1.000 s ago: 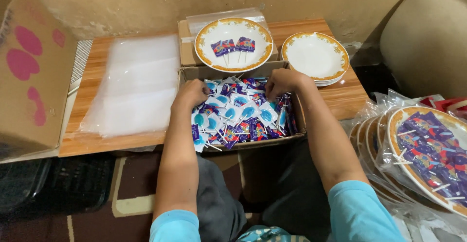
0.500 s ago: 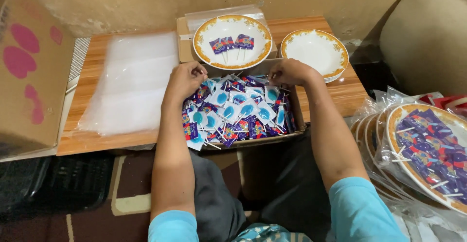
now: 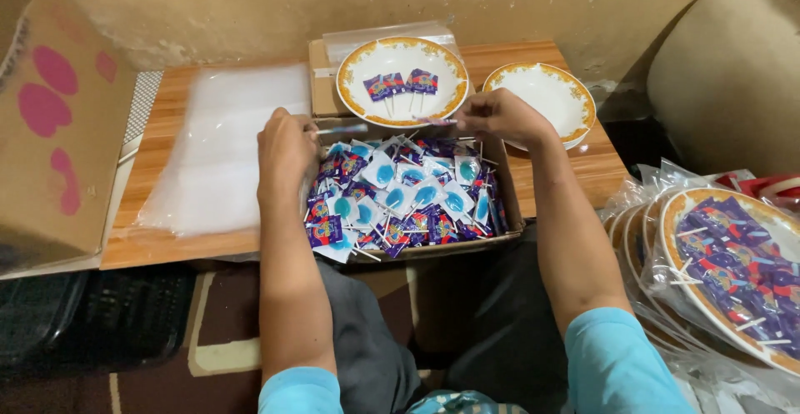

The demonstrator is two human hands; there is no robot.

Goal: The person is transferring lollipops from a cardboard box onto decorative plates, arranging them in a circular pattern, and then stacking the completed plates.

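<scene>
A box (image 3: 508,206) full of wrapped lollipops (image 3: 408,197) sits at the near edge of the bench (image 3: 583,164). The left hand (image 3: 286,152) hovers over the left end of the box, its fingers closed narrowly on a lollipop (image 3: 337,129) whose stick points right. The right hand (image 3: 500,117) is above the far right corner of the box, fingers pinched on another lollipop (image 3: 433,121) near the plate rim. Just beyond the box stands a gold-rimmed plate (image 3: 358,89) carrying a few lollipops in a row (image 3: 400,83). Right of the box is an empty plate (image 3: 546,93). Left of the box lie clear plastic bags (image 3: 225,152). Well to the right of the box are bagged, filled plates (image 3: 725,264).
</scene>
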